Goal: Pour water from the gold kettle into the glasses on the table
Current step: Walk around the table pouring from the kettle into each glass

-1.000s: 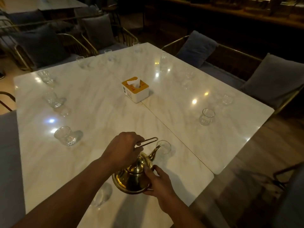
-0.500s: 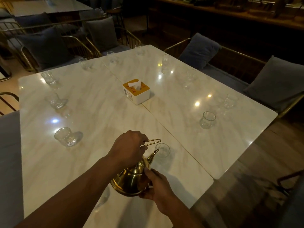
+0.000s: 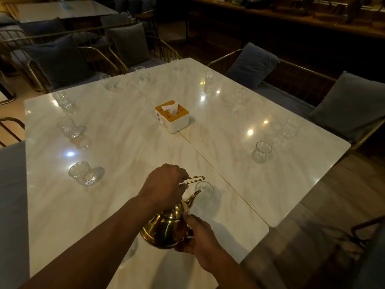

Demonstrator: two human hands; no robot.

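1. Table (image 3: 125, 142): pale marble top, two slabs butted together, spreading ahead of both hands and out to either side.

2. Gold kettle (image 3: 164, 228): held off the table between the hands and tipped forward. Its spout reaches the near rim of item 6.

3. Left hand (image 3: 166, 184): above the kettle, fist clenched round the wire handle and taking the weight.

4. Right hand (image 3: 198, 234): low on the kettle's right flank, fingers wrapped under the body and thumb up by the lid, steadying the tilt.

5. Tissue box (image 3: 171, 116): white with a yellow top, well ahead of the left hand, sitting on the seam.

6. Nearest glass (image 3: 205, 189): just beyond the left hand's knuckles, directly under the spout. No stream or water level can be made out.

7. Remaining glasses: one left of the left hand (image 3: 82, 173), one far ahead-right of the right hand (image 3: 261, 152), and others ringing the far edges.

Step in hand, as judged: pouring into item 6, early in the round.

Next move calls for righting the kettle before item 6 overfills, then carrying it to a neighbouring glass with the spout centred over the rim.
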